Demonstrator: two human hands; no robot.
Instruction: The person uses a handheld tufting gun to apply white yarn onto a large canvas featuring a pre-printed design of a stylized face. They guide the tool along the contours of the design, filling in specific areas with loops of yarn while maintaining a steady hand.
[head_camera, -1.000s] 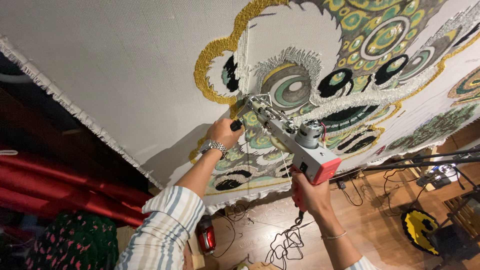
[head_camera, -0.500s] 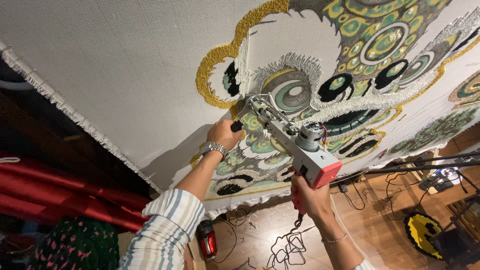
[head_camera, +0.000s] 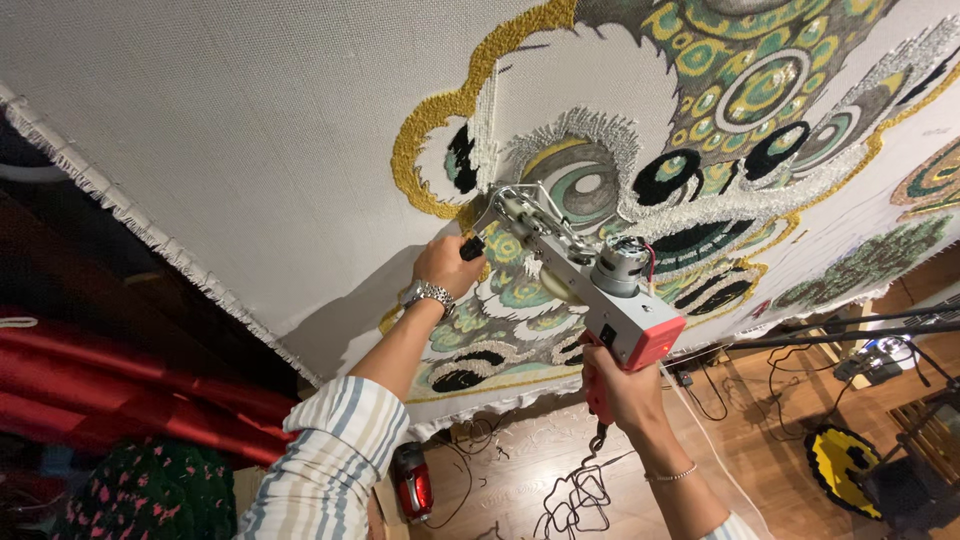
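Pressing against a stretched white backing cloth (head_camera: 230, 130), a grey and red tufting gun (head_camera: 590, 285) is held by both hands, its metal nose set at the edge of the gold yarn outline (head_camera: 440, 130) of a partly tufted design. The left hand (head_camera: 447, 265), a metal watch (head_camera: 428, 294) on its wrist, is wrapped with closed fingers around the black front knob of the tool. The right hand (head_camera: 622, 390) is clenched on the red rear grip, from which a black cord (head_camera: 575, 495) hangs in loops above the wooden floor (head_camera: 760, 430). Green, black and cream tufted eye-like shapes (head_camera: 760, 90) are seen across the cloth to the right.
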